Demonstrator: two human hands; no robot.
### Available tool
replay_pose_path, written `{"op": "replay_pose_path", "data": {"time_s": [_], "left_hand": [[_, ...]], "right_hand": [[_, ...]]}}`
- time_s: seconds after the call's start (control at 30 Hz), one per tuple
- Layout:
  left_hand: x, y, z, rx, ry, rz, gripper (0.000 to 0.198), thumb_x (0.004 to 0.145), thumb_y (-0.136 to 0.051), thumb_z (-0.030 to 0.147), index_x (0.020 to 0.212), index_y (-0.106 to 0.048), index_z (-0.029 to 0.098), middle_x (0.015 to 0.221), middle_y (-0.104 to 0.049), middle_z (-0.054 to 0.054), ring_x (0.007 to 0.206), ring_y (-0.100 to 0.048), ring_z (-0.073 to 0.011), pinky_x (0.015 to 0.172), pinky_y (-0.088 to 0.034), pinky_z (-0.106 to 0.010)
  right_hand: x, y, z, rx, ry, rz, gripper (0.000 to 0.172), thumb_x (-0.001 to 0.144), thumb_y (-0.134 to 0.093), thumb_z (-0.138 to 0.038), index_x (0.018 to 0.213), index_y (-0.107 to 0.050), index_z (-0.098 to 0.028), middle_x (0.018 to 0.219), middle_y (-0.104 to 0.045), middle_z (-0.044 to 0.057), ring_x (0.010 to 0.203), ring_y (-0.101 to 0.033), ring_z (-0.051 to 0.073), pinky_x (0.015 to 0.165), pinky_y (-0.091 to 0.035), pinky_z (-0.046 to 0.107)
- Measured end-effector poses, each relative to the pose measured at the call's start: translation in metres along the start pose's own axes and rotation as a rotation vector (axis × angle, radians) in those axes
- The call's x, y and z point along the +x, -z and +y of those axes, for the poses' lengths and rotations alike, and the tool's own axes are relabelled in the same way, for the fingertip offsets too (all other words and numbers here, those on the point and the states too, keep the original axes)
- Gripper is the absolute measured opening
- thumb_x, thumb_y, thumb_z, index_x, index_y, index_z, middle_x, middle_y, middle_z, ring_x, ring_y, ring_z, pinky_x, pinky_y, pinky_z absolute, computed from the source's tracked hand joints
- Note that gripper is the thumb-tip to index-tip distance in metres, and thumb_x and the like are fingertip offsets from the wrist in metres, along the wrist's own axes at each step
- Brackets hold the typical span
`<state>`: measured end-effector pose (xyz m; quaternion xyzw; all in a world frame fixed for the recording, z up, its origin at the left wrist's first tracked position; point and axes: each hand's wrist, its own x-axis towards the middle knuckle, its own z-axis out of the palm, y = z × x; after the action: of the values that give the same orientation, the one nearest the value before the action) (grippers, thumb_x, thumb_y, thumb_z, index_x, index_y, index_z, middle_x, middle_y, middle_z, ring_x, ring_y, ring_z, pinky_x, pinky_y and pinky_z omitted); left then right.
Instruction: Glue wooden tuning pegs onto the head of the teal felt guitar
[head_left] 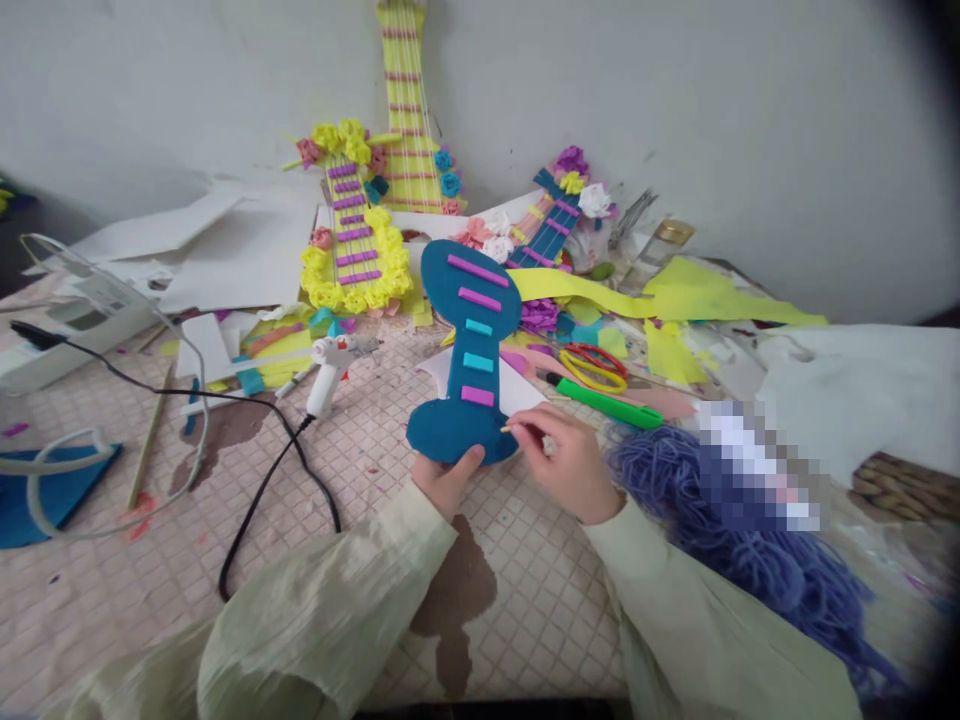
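A dark blue cutout, rounded at both ends with a narrower neck, is held up tilted over the table. Purple strips and light blue strips lie across it. My left hand grips its lower edge, thumb on the front and the other fingers hidden behind. My right hand is closed in a pinch on a thin pale stick, whose tip is at the lower right of the cutout; whether it touches cannot be told. A white glue gun stands to the left.
Paper-flower guitars lean at the back wall. On the right are a green cutter, yellow-handled scissors, yellow crepe paper and purple-blue yarn. A black cord crosses the left side near a white power strip.
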<state>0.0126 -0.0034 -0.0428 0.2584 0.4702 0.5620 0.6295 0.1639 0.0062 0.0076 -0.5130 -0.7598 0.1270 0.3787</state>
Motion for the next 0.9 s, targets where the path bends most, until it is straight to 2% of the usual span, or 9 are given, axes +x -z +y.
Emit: {"op": "replay_pose_path", "data": {"time_s": [0.1,0.2,0.27,0.37,0.47,0.53,0.63,0.77,0.9], "left_hand": [[-0.001,-0.004,0.005,-0.098,0.031,0.045,0.053,0.052,-0.078,0.024,0.099,-0.055,0.017,0.094,-0.067,-0.008,0.086,-0.064,-0.0256,0.070,-0.056,-0.041],[-0.004,-0.006,0.010,-0.153,0.030,0.028,0.057,0.051,-0.079,0.022,0.101,-0.053,0.016,0.092,-0.068,-0.008,0.084,-0.065,-0.0250,0.070,-0.056,-0.041],[-0.006,-0.007,0.012,-0.173,0.025,0.007,0.057,0.051,-0.079,0.022,0.101,-0.053,0.016,0.091,-0.068,-0.007,0.083,-0.065,-0.0248,0.069,-0.057,-0.040],[-0.007,-0.007,0.015,-0.204,0.016,-0.030,0.055,0.051,-0.079,0.023,0.100,-0.055,0.015,0.089,-0.068,-0.007,0.083,-0.065,-0.0247,0.070,-0.057,-0.040],[-0.006,-0.006,0.016,-0.234,0.009,-0.049,0.056,0.051,-0.080,0.023,0.100,-0.055,0.014,0.086,-0.068,-0.007,0.082,-0.065,-0.0249,0.070,-0.057,-0.040],[-0.005,-0.005,0.016,-0.233,0.011,-0.055,0.057,0.051,-0.080,0.024,0.100,-0.055,0.012,0.088,-0.068,-0.009,0.083,-0.065,-0.0259,0.071,-0.057,-0.041],[-0.003,-0.004,0.016,-0.219,0.013,-0.054,0.059,0.050,-0.080,0.024,0.102,-0.054,0.012,0.094,-0.067,-0.011,0.087,-0.064,-0.0284,0.073,-0.056,-0.043],[-0.001,-0.004,0.016,-0.235,0.038,-0.058,0.057,0.050,-0.080,0.022,0.100,-0.054,0.013,0.094,-0.067,-0.011,0.089,-0.063,-0.0287,0.075,-0.055,-0.044],[-0.001,-0.003,0.017,-0.265,0.101,-0.069,0.052,0.052,-0.079,0.020,0.097,-0.054,0.015,0.089,-0.068,-0.007,0.086,-0.065,-0.0245,0.076,-0.054,-0.039]], "right_hand": [[0.005,0.018,0.022,-0.077,-0.120,0.129,0.016,0.082,-0.046,-0.024,0.083,-0.060,-0.017,0.084,-0.065,0.005,0.068,-0.058,0.014,0.059,-0.045,0.025],[0.005,0.025,0.048,-0.231,-0.176,0.080,0.013,0.077,-0.049,-0.020,0.081,-0.061,-0.016,0.071,-0.065,0.004,0.061,-0.058,0.015,0.059,-0.046,0.028],[0.005,0.023,0.061,-0.285,-0.167,0.043,0.013,0.072,-0.051,-0.017,0.080,-0.061,-0.016,0.069,-0.064,0.003,0.065,-0.059,0.017,0.065,-0.046,0.030],[0.011,0.023,0.071,-0.367,-0.164,0.023,0.012,0.073,-0.051,-0.019,0.078,-0.062,-0.017,0.086,-0.064,0.007,0.086,-0.058,0.021,0.078,-0.044,0.035],[0.028,0.036,0.080,-0.460,-0.227,0.014,0.018,0.079,-0.046,-0.020,0.084,-0.062,-0.015,0.095,-0.062,0.010,0.092,-0.055,0.022,0.084,-0.041,0.036],[0.042,0.047,0.090,-0.518,-0.296,-0.032,0.020,0.081,-0.045,-0.020,0.089,-0.062,-0.014,0.094,-0.062,0.011,0.090,-0.056,0.021,0.083,-0.041,0.036],[0.061,0.057,0.107,-0.569,-0.400,-0.176,0.019,0.083,-0.051,-0.026,0.093,-0.060,-0.013,0.094,-0.061,0.009,0.085,-0.057,0.018,0.078,-0.045,0.035],[0.074,0.057,0.123,-0.592,-0.477,-0.344,0.028,0.085,-0.051,-0.033,0.104,-0.055,-0.014,0.103,-0.058,0.006,0.088,-0.058,0.016,0.076,-0.049,0.036],[0.077,0.055,0.125,-0.581,-0.496,-0.399,0.030,0.085,-0.051,-0.032,0.108,-0.053,-0.014,0.109,-0.056,0.008,0.093,-0.057,0.017,0.079,-0.048,0.038]]}}
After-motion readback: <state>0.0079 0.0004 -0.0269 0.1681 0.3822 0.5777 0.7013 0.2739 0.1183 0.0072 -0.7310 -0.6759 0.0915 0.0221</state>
